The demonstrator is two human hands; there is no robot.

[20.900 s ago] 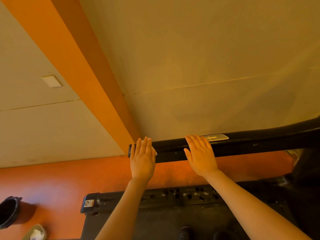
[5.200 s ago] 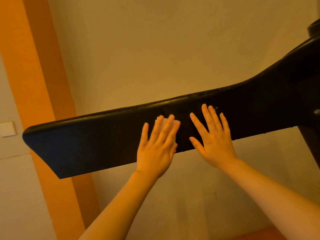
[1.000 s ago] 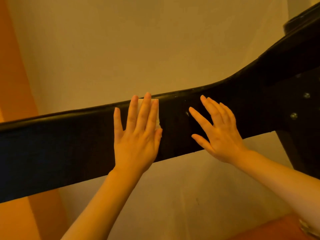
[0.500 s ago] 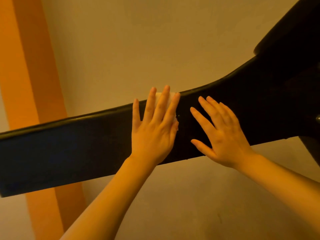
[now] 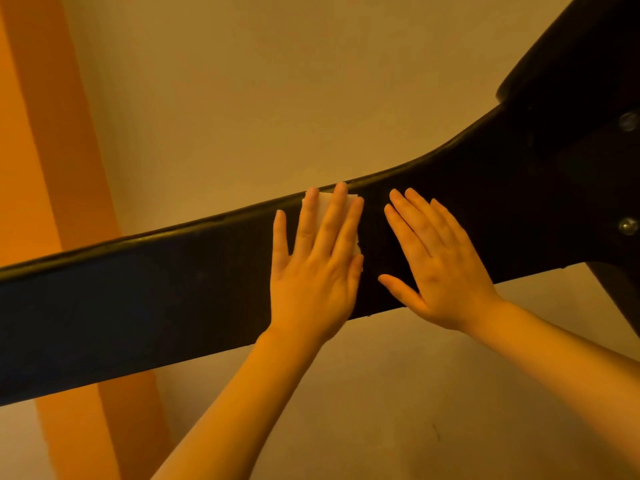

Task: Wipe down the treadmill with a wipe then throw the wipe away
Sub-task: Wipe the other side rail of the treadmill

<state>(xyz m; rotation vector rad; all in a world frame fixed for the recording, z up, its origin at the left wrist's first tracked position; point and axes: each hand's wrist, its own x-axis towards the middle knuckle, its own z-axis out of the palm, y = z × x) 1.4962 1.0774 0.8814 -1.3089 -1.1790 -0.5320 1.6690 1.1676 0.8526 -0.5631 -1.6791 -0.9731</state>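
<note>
The treadmill's black arm (image 5: 138, 299) runs long from lower left up to upper right. The left hand (image 5: 311, 271) presses the white wipe (image 5: 323, 206) flat near the arm's top edge, fingers straight; the right hand (image 5: 436, 265) lies flat beside it, holding nothing. Since half a second ago both hands have barely shifted along the arm.

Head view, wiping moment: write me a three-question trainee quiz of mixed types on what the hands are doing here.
1. True or false: the left hand presses the white wipe flat on the black treadmill arm.
2. Multiple choice: the right hand is (A) gripping a bottle, (B) lying flat on the arm with fingers spread, (C) hanging off the arm.
3. Fill in: the two screws sit to the ____ of the hands.

Key: 1 true; 2 B; 3 right.
</note>
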